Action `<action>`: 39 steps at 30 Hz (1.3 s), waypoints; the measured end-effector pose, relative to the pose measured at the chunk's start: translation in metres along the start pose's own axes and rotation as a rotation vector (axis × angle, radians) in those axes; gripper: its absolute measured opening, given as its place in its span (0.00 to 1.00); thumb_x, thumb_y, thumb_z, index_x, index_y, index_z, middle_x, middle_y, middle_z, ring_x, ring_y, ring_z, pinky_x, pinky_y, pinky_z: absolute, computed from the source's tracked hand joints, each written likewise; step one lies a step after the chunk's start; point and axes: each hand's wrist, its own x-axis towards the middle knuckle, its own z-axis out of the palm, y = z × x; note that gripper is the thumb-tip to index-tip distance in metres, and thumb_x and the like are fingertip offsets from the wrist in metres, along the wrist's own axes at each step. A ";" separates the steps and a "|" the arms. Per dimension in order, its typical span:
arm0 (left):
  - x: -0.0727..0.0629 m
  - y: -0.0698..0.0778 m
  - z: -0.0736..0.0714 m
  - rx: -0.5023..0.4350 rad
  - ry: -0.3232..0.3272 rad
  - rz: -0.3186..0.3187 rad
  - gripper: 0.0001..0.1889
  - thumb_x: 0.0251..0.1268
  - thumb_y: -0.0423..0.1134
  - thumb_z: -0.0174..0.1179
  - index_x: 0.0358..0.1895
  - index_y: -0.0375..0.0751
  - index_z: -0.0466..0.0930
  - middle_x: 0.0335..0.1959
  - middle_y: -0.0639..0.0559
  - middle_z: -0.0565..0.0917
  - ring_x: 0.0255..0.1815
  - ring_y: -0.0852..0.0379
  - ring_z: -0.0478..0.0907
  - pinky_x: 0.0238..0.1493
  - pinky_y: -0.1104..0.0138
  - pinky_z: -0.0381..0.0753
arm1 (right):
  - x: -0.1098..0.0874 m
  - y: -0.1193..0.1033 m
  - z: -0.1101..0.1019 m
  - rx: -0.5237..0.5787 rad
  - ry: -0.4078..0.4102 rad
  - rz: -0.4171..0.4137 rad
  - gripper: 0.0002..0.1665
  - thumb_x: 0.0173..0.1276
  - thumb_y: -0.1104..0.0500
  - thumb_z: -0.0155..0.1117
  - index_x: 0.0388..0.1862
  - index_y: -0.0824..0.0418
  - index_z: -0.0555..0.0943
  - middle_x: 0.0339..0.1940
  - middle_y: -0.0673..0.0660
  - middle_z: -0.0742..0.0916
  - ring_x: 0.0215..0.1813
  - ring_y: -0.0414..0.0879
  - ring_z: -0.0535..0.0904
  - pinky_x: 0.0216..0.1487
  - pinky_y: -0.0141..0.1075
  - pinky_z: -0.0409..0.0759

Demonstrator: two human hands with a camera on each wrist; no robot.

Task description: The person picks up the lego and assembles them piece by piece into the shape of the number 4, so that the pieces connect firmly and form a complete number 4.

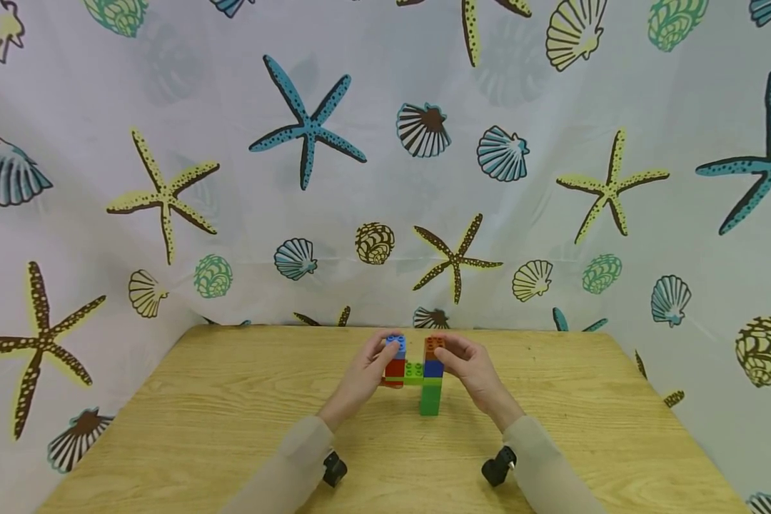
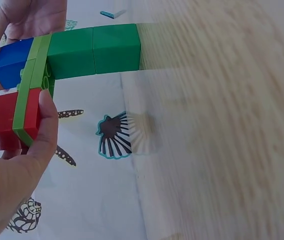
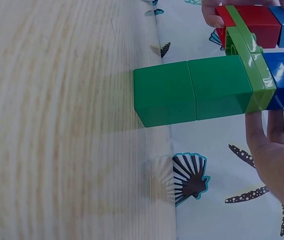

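Observation:
Joined toy bricks form an upright structure in the head view. Its right column has two green bricks [image 1: 430,401] at the bottom, then a blue brick [image 1: 433,368] and an orange-brown brick [image 1: 433,344]. Lime green pieces [image 1: 414,373] bridge across to a shorter left column, with a red brick [image 1: 395,368] and a light blue brick [image 1: 395,344] above and a thin red brick [image 2: 33,111] beneath. My left hand [image 1: 368,365] grips the left column from its outer side. The right column's upper bricks are held by my right hand [image 1: 474,365], its fingers [image 3: 276,126] behind them.
The structure's green foot is at the wooden table [image 1: 244,407]. Behind the table hangs a white curtain [image 1: 373,200] printed with starfish and shells, and it continues along both sides. A dark wrist camera [image 1: 335,469] sits below the left sleeve, another [image 1: 499,467] by the right sleeve.

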 end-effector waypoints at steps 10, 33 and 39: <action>0.004 0.002 0.000 -0.076 0.027 -0.045 0.20 0.74 0.56 0.50 0.62 0.54 0.72 0.53 0.41 0.78 0.49 0.43 0.80 0.40 0.56 0.86 | -0.001 -0.002 0.001 0.004 0.002 0.002 0.28 0.73 0.57 0.60 0.68 0.67 0.70 0.53 0.49 0.84 0.53 0.39 0.81 0.59 0.39 0.79; 0.000 -0.001 -0.016 0.133 -0.145 0.041 0.30 0.70 0.38 0.60 0.70 0.67 0.63 0.59 0.46 0.78 0.58 0.47 0.78 0.56 0.54 0.80 | -0.002 -0.002 0.002 -0.011 0.014 0.003 0.27 0.73 0.56 0.61 0.67 0.66 0.72 0.55 0.53 0.83 0.54 0.40 0.81 0.56 0.35 0.80; 0.000 0.000 -0.018 0.191 -0.153 0.060 0.36 0.68 0.31 0.60 0.72 0.70 0.60 0.61 0.45 0.78 0.58 0.47 0.78 0.59 0.53 0.78 | -0.004 -0.002 0.000 -0.034 -0.014 0.005 0.29 0.73 0.55 0.61 0.70 0.64 0.70 0.59 0.56 0.81 0.57 0.42 0.79 0.59 0.36 0.79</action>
